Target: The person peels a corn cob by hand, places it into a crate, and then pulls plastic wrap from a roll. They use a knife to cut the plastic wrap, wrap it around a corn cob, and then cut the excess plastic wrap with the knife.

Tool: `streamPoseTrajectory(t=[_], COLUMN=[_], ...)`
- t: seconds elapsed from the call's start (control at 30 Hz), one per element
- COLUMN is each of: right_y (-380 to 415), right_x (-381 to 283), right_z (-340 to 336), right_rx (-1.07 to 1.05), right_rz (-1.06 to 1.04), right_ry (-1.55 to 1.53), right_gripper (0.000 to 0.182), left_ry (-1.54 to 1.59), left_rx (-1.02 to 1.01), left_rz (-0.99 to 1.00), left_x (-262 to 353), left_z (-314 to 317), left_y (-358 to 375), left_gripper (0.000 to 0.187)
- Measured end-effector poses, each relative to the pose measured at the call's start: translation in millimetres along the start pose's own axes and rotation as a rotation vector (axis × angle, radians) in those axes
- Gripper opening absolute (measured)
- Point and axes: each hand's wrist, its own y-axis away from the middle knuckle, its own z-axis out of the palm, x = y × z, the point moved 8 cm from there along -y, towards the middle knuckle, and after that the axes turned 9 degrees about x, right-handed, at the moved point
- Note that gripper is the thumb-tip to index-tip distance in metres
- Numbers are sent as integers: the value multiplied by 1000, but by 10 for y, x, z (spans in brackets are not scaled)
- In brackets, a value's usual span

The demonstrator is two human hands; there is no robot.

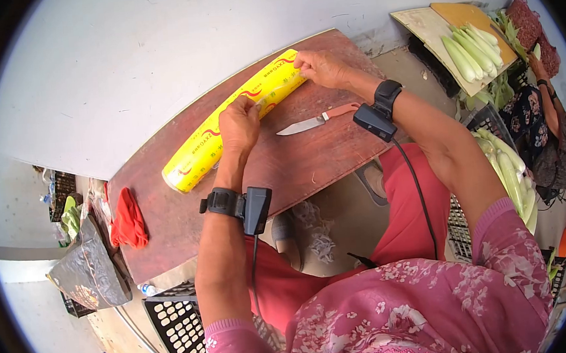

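Observation:
A long roll of cling film [193, 153] in yellow printed wrapping lies slantwise on the dark red-brown wooden table [162, 231]. My left hand [240, 124] is closed at the middle of the roll, thumb and fingertips pinched together on its surface. At the roll's upper right end, my right hand [325, 68] is closed with its fingertips on the edge. Whether a loose film edge is between the fingers is too small to tell. Just below the roll rests a knife [306, 125] with a brown handle, its blade pointing left; neither hand touches it.
A red cloth [127, 218] hangs over the table's left end. Black crates [175, 328] stand below it. At the right, pale green stalk vegetables [471, 52] lie on a board [423, 25], more fill a crate, and another person's arm [544, 86] reaches in. A white wall [156, 47] borders the table's far side.

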Motion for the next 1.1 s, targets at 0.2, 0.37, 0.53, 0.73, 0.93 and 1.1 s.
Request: streamPoseTrajectory(t=[0.2, 0.37, 0.53, 0.73, 0.93, 1.1], right_y=[34, 79, 115, 136, 95, 70], right_x=[-25, -133, -73, -140, -149, -43], right_z=[83, 12, 73, 19, 15, 78], right_rx=[-102, -3, -112, -127, -91, -130], right_rz=[-107, -282, -255, -83, 29, 35], right_ry=[3, 81, 35, 0, -68, -131], right_gripper=[8, 11, 11, 10, 11, 11], left_ry=[-51, -64, -52, -42, 0, 37], left_rx=[-56, -97, -107, -49, -54, -82], left_rz=[7, 24, 66, 88, 88, 92], left_x=[1, 63, 95, 29, -91, -121], left_z=[4, -8, -15, -101, -236, -261], left_y=[47, 102, 123, 4, -86, -81], left_gripper=[15, 12, 13, 15, 19, 19])
